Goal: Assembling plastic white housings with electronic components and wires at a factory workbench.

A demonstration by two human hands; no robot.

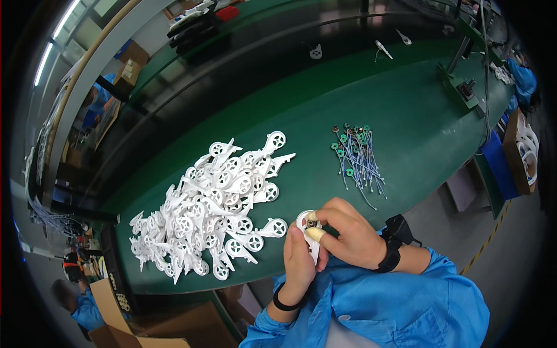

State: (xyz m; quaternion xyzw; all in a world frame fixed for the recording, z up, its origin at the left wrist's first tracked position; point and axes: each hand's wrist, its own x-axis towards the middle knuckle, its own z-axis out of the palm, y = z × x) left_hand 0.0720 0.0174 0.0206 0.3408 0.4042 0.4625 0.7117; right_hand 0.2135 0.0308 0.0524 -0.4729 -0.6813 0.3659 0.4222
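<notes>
Our left hand [299,261] grips a white plastic part with a round end [315,249], thumb on one side and fingers curled under it. We hold it up near the front edge of the green table [313,153]. Our right hand [355,235] pinches at the round end with its thumb and pointer finger, which wear yellow finger covers [315,234]. They hide some of the small dark thing inside, so we cannot tell what it is.

Just left of our hands is a big heap of white plastic parts [200,211], with spoked round ends and pointy tails. It fills much of the table on that side. Beyond our right hand lies a bunch of thin wires [361,152], many with green round ends. Far back, near the dark wall, we see a few loose white pieces [315,53]. A green metal stand [458,90] is at the far right.

We wear a black watch [391,255] on our right wrist and a black band [285,300] on our left. Low on the left is an open cardboard box [110,301]. On the right are a blue bin [499,165] and a brown box [513,148] with white things in it. Any writing is too small for us to read.
</notes>
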